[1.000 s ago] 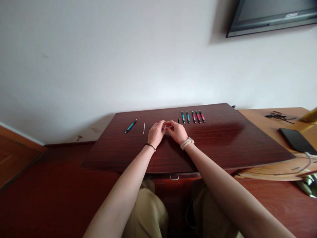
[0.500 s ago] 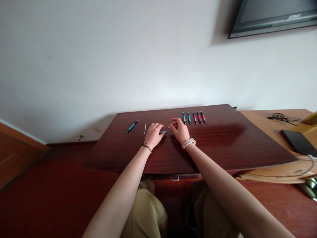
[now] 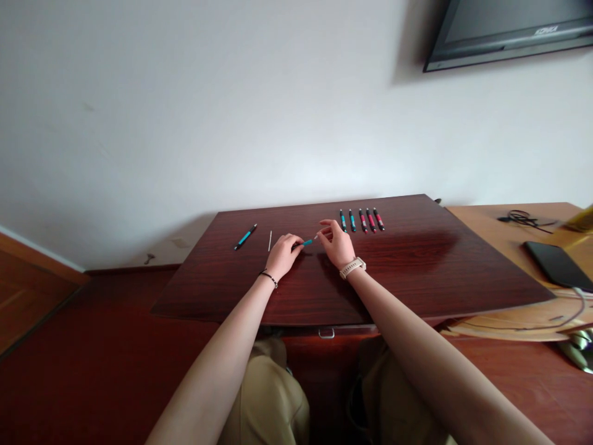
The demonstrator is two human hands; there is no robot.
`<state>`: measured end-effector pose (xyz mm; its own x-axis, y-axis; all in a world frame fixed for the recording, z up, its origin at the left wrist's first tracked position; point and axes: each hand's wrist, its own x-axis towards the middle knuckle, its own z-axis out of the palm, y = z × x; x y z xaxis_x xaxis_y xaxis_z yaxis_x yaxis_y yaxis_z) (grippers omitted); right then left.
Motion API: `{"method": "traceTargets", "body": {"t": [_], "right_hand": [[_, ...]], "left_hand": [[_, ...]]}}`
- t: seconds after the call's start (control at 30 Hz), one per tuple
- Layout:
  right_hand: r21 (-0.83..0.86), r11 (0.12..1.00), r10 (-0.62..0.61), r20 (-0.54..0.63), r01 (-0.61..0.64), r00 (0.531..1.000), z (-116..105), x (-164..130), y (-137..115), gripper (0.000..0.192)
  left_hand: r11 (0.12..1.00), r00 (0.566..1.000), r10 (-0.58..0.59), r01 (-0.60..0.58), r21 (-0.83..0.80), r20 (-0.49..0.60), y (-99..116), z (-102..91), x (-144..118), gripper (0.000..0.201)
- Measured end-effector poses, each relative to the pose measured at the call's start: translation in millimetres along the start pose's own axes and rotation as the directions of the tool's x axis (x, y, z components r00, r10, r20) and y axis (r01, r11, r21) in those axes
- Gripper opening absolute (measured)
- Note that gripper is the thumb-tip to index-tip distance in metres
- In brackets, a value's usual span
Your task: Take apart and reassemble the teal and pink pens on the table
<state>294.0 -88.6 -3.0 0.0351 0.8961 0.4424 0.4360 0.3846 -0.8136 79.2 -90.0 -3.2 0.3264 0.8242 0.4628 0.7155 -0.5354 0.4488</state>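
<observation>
My left hand [image 3: 283, 252] is closed on a blue pen barrel [image 3: 306, 243], which sticks out to the right from the thumb and fingertips. Facing it, my right hand [image 3: 337, 243] pinches a small pale slim piece [image 3: 316, 237], its tip close to the barrel's end; the rest of the piece is hidden by the fingers. A thin white pen refill [image 3: 270, 240] lies just left of my left hand. Farther left rests a blue and black pen [image 3: 245, 236]. Beyond my right hand is a row of blue pens [image 3: 353, 220] and pink pens [image 3: 371, 220].
The dark wooden table [image 3: 417, 272] stands against a white wall. At its right is a lighter table [image 3: 486, 228] with a black cable [image 3: 523, 217] and a black phone [image 3: 558, 262]. A television [image 3: 514, 40] hangs above at the right.
My left hand has shifted slightly left and turned, and more of the blue barrel now shows, pointing at the pale piece. My right hand has hardly moved.
</observation>
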Motion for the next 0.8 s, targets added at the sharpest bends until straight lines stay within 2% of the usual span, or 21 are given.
{"method": "traceTargets", "body": {"t": [0.13,0.43,0.63,0.8], "right_hand": [[0.043,0.999,-0.023,-0.005,0.024,1.000,2,1,-2,0.032],[0.098,0.991,-0.093,0.043,0.089,0.995,5,-1,-9,0.031],[0.112,0.985,-0.141,0.057,0.134,0.988,5,-2,-15,0.019],[0.105,0.983,-0.157,0.065,0.150,0.985,2,-6,-23,0.019]], "left_hand": [[0.994,0.999,-0.009,0.003,-0.112,-0.051,2,2.9,1,0.008],[0.979,1.000,-0.010,0.004,-0.203,-0.027,2,6.5,-4,0.021],[0.969,0.999,0.005,-0.015,-0.245,-0.040,4,6.5,0,0.018],[0.956,1.000,0.002,-0.007,-0.295,-0.015,7,5.6,-1,0.019]]}}
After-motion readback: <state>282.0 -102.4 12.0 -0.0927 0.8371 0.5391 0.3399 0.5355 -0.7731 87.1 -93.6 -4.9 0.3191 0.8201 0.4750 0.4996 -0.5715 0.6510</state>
